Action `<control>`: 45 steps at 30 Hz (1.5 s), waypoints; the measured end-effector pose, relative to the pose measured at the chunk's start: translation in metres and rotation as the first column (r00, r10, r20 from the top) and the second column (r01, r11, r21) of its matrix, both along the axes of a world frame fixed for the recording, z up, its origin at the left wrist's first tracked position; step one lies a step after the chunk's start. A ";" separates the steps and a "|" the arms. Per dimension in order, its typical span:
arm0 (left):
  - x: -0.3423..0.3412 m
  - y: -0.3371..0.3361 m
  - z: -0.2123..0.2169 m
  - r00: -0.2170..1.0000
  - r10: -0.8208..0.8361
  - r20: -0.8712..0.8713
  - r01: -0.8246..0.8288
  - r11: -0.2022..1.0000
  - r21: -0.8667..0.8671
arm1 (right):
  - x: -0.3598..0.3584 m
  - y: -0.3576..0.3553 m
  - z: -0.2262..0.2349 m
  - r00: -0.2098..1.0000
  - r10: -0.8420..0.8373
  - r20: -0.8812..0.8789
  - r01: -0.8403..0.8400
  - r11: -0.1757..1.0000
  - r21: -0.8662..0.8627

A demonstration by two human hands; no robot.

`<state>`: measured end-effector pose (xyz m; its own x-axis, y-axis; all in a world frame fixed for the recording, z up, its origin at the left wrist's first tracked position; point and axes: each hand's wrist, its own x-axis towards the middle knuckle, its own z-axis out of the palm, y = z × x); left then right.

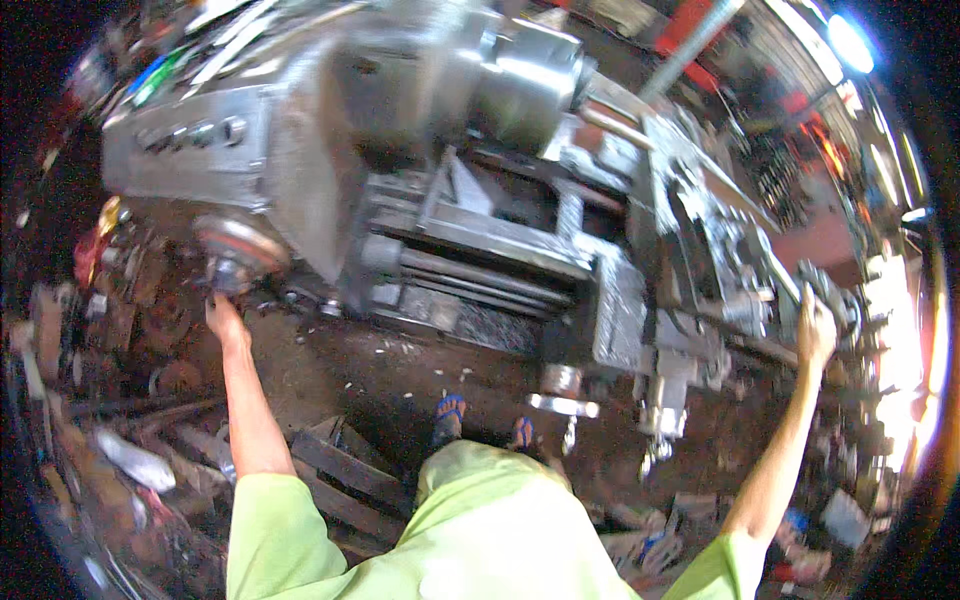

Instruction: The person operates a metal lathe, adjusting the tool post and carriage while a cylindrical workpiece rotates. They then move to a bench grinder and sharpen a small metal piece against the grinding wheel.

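A large metal lathe stretches across the view in front of me, its grey headstock [190, 145] on the left and its shiny round chuck [525, 85] at the top middle. Out to the left, my left hand [222, 315] reaches the hub of a round dial [238, 245] below the headstock; blur hides its fingers. At far right, my right hand [817, 330] is closed around a slim metal lever [783, 277] beyond the carriage. The carriage [615, 310] sits between my arms, with a handwheel [563, 404] and a second crank [662, 420] on its near side.
Scrap and metal parts [140, 460] lie heaped at the lower left, beside wooden boards [350, 465]. My sandalled feet [450, 408] stand on a dark floor, close to the lathe. More clutter [650, 545] covers the lower right. Bright light enters from the right.
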<state>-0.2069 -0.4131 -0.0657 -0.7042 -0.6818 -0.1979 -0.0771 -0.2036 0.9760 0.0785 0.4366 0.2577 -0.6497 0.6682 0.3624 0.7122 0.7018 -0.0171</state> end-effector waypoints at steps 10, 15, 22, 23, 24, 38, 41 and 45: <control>-0.014 -0.027 0.050 0.963 -0.174 -0.204 0.168 0.985 -0.044 | -0.007 -0.013 -0.006 0.983 -0.114 -0.143 0.118 0.993 0.016; -0.018 -0.023 0.081 0.991 -0.051 -0.121 0.080 0.966 0.245 | -0.003 -0.023 -0.010 0.978 -0.007 -0.210 0.028 0.995 0.099; -0.018 -0.003 0.105 0.974 -0.045 -0.222 0.131 0.910 0.394 | -0.006 -0.027 -0.007 0.980 0.004 -0.201 0.011 0.997 0.074; -0.016 0.001 0.103 0.971 -0.018 -0.239 0.099 0.938 0.332 | -0.006 -0.028 -0.006 0.985 -0.025 -0.174 0.036 0.998 0.060; -0.011 0.005 0.099 0.961 -0.056 -0.270 0.118 0.969 0.217 | -0.007 -0.030 -0.005 0.986 -0.033 -0.161 0.041 0.998 0.043; 0.120 0.049 -0.063 0.905 -0.392 0.166 0.404 0.913 -0.049 | 0.059 0.010 -0.048 0.539 0.077 -0.839 -0.584 0.752 -0.307; 0.263 0.101 -0.136 0.239 -0.615 0.752 0.961 0.040 -0.273 | 0.109 0.057 -0.131 0.602 -0.288 -0.745 -0.346 0.747 -0.568; 0.386 0.169 -0.129 -0.353 -0.289 0.890 0.935 -0.071 0.348 | 0.178 0.111 -0.269 0.911 -0.333 -0.242 0.067 0.700 -0.711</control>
